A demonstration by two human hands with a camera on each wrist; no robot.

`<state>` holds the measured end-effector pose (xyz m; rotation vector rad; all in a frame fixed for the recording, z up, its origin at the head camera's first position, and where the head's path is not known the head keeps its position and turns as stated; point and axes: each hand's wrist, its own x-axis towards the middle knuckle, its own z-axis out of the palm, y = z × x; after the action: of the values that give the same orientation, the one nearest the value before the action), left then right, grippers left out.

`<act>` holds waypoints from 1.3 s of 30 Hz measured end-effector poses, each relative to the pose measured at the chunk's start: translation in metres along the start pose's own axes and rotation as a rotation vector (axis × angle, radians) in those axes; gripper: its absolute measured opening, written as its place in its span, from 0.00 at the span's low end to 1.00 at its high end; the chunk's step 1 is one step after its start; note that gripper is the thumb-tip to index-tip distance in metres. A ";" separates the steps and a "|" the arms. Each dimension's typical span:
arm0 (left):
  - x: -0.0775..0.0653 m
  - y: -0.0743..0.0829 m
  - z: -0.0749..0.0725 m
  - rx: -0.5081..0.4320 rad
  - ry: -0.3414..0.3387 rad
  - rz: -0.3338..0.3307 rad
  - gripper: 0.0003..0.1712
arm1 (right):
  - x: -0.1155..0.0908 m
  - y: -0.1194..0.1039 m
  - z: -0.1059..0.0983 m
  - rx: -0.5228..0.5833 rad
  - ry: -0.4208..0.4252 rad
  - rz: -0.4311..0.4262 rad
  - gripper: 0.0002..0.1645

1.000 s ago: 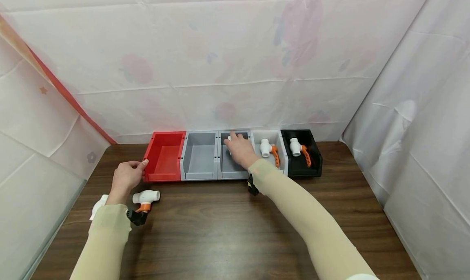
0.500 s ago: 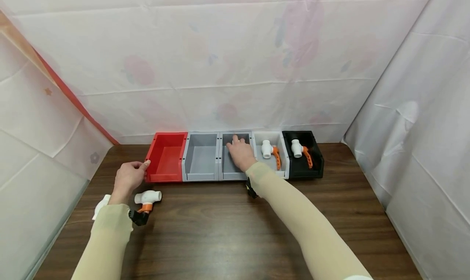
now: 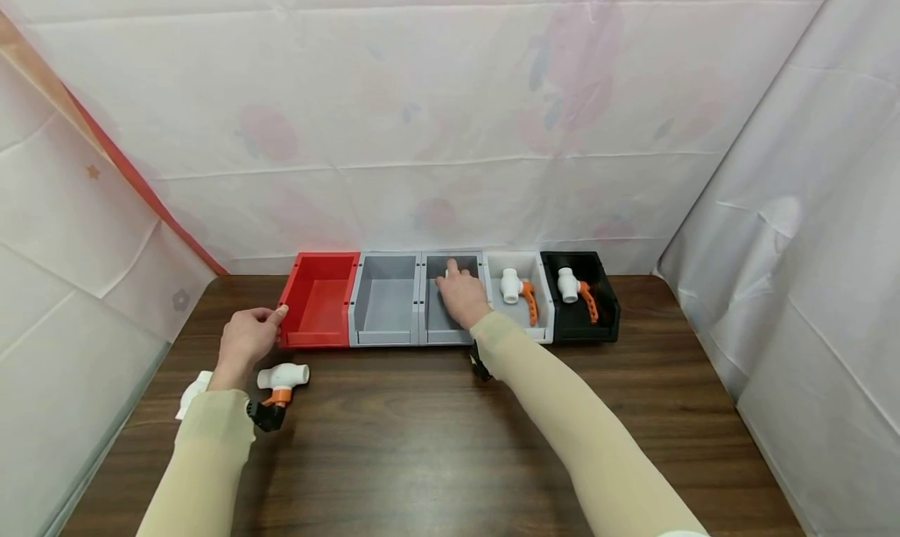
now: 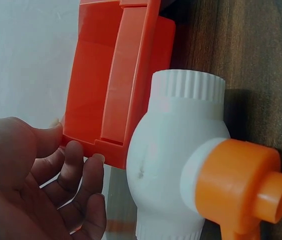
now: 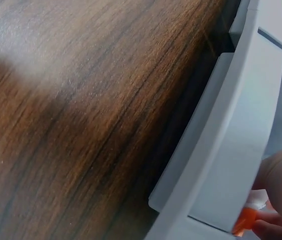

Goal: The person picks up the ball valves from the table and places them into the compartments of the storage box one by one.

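Note:
At the left end of the bin row, my left hand (image 3: 246, 338) pinches the side edge of the red bin (image 3: 316, 314) between thumb and fingers. My right hand (image 3: 464, 296) reaches down into the middle grey bin (image 3: 450, 338). Its fingers hold a white ball valve with an orange handle (image 5: 246, 220), mostly hidden by the hand and the bin wall. Another ball valve (image 3: 283, 376) lies on the table beside my left wrist, large in the left wrist view. Part of a white fitting (image 3: 193, 395) shows behind the left forearm.
The left grey bin (image 3: 385, 338) sits between the red and middle bins. To the right, a white bin (image 3: 495, 326) and a black bin (image 3: 605, 318) each hold one valve. A patterned curtain (image 3: 422, 115) stands behind the row on the wooden table (image 3: 394, 443).
The right hand has settled slightly lower in the middle grey bin, its fingers shifting a little. My left hand stays at the red bin's edge. The whole head view has shifted slightly.

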<state>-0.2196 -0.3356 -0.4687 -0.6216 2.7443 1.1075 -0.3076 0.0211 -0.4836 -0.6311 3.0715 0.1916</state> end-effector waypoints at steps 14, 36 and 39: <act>-0.003 0.003 0.000 -0.014 -0.014 0.002 0.39 | -0.004 -0.010 0.005 0.129 -0.058 0.083 0.26; -0.001 0.000 -0.001 -0.008 -0.014 -0.004 0.37 | -0.006 -0.019 -0.002 0.232 -0.128 0.152 0.28; -0.002 0.000 -0.001 -0.009 -0.011 -0.006 0.37 | -0.008 -0.020 -0.006 0.226 -0.105 0.132 0.27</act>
<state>-0.2182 -0.3357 -0.4677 -0.6234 2.7279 1.1198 -0.2922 0.0054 -0.4794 -0.3955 2.9734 -0.1181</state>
